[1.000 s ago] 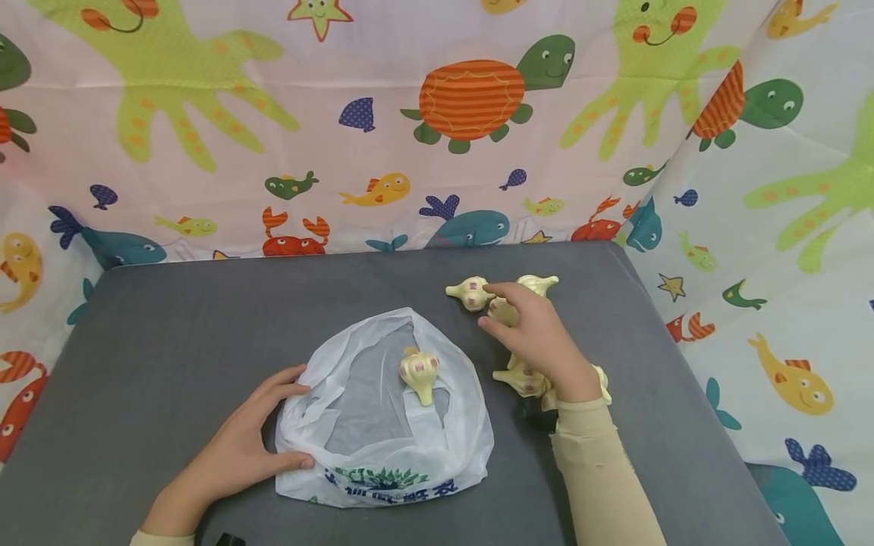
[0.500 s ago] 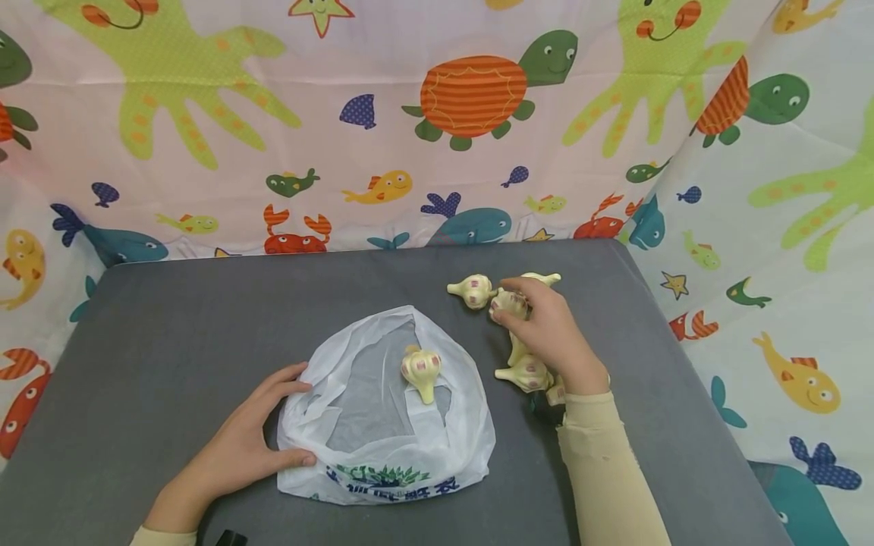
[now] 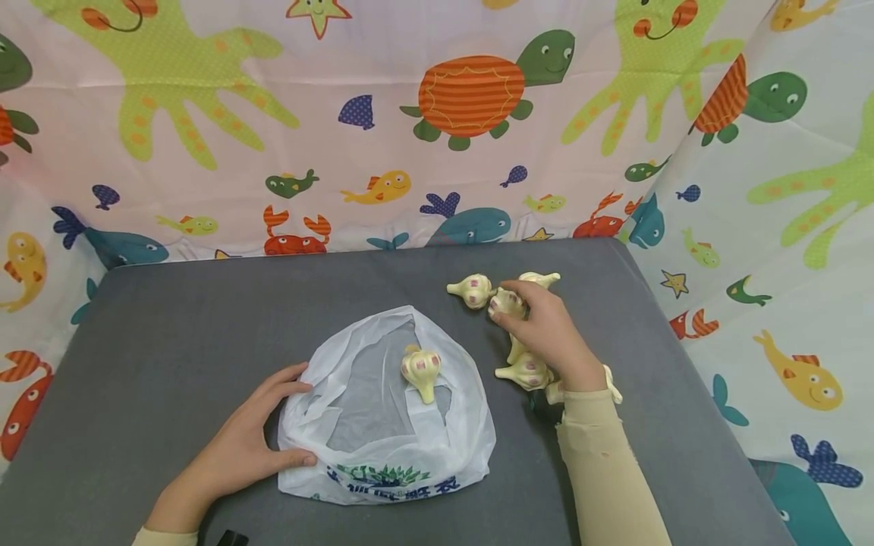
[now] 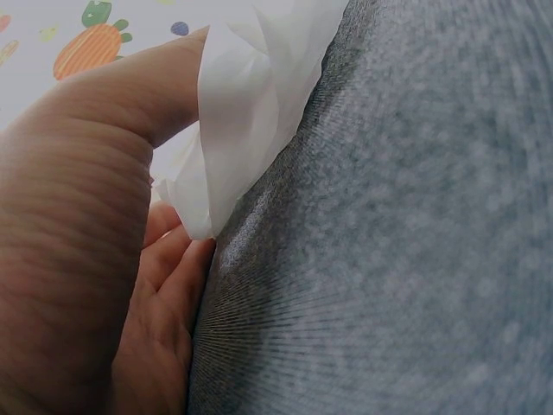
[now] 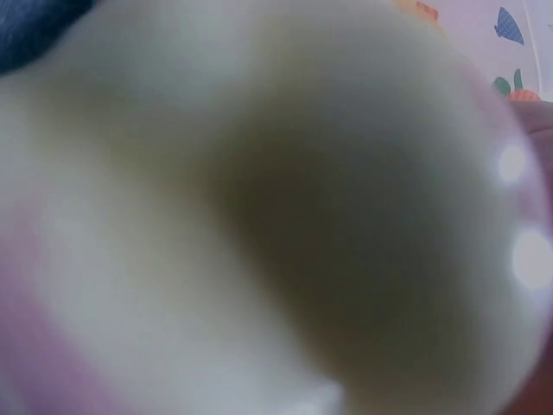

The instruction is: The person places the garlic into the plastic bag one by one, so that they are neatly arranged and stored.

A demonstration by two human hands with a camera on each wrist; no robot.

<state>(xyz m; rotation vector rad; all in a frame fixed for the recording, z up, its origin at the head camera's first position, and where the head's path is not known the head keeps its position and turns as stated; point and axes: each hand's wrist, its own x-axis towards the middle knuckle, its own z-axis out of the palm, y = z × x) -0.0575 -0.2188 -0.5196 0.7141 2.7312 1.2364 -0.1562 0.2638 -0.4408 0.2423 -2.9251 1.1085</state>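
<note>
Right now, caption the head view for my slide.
Left hand touching a white plastic bag, one garlic bulb at its mouth; right hand pinching another garlic bulb.

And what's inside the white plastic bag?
One garlic bulb shows inside the opening of the white plastic bag, right of its middle. The bag's folded sides cover its inner edges; whether anything lies under them can't be told.

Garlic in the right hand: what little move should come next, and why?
Probably lift that garlic bulb toward the white plastic bag: the right hand pinches it, the left hand touches the bag's edge, and another garlic bulb lies within the open rim.
</note>
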